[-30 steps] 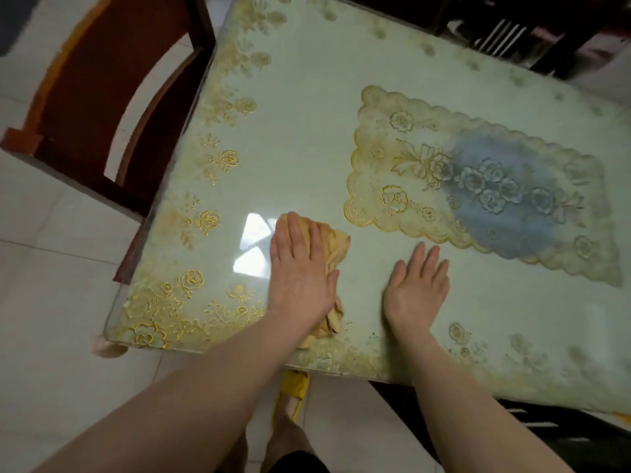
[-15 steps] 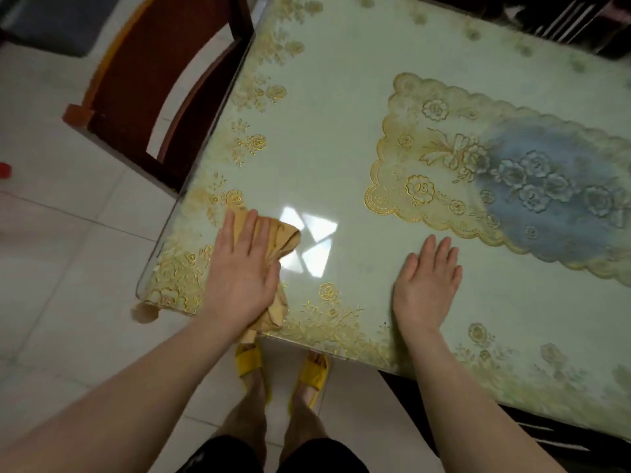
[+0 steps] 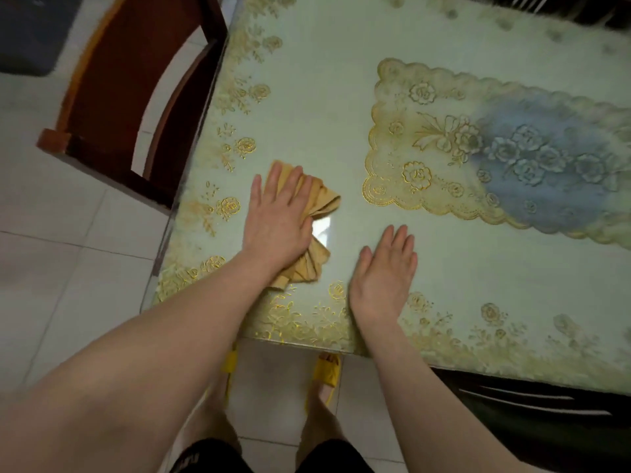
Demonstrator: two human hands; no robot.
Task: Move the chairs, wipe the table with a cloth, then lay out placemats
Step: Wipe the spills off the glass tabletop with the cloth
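A pale green glass-topped table (image 3: 341, 97) with gold flower borders fills the view. My left hand (image 3: 278, 216) lies flat with straight fingers on a crumpled tan cloth (image 3: 321, 199), pressing it onto the table near the front left corner. My right hand (image 3: 384, 274) rests flat and open on the bare table by the front edge, holding nothing. A gold-and-blue floral placemat (image 3: 512, 155) lies to the right of the cloth, apart from both hands.
A dark red wooden chair (image 3: 116, 97) stands against the table's left edge. Another dark chair (image 3: 532, 414) sits under the front edge at right. White tiled floor (image 3: 68, 268) lies to the left. My feet in yellow slippers (image 3: 327, 370) stand below the table edge.
My left hand slid the cloth left toward the corner, then back right and further onto the table. My right hand stayed flat in about the same place.
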